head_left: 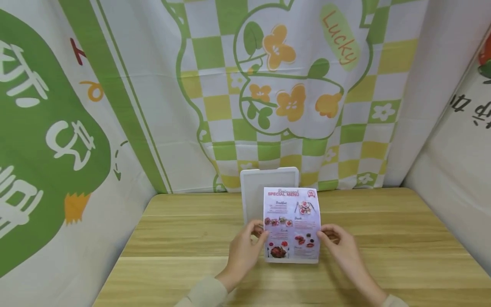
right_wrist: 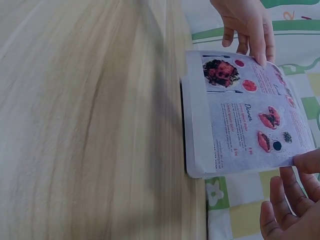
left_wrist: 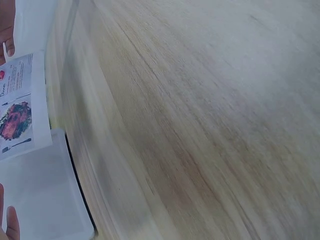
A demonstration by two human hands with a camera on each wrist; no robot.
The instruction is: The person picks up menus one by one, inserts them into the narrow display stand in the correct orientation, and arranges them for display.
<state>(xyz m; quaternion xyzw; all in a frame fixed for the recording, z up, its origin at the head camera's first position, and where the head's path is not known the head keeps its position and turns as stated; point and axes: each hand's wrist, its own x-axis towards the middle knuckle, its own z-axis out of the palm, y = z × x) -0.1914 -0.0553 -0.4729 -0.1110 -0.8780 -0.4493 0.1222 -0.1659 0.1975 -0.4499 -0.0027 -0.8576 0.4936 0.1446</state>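
Head view — menu sheet [head_left: 292, 224] between hands

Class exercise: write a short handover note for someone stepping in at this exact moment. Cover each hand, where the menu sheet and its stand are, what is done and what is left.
Left hand: pinches the left edge of the menu sheet.
Right hand: fingers at the sheet's right edge.
Things: the sheet is held upright in front of a white display stand, which stands on the wooden table, offset to the stand's right.
Done: the sheet is lifted and brought to the stand.
Left: the sheet probably still needs lining up with the stand; whether any of it is already slotted in cannot be told.
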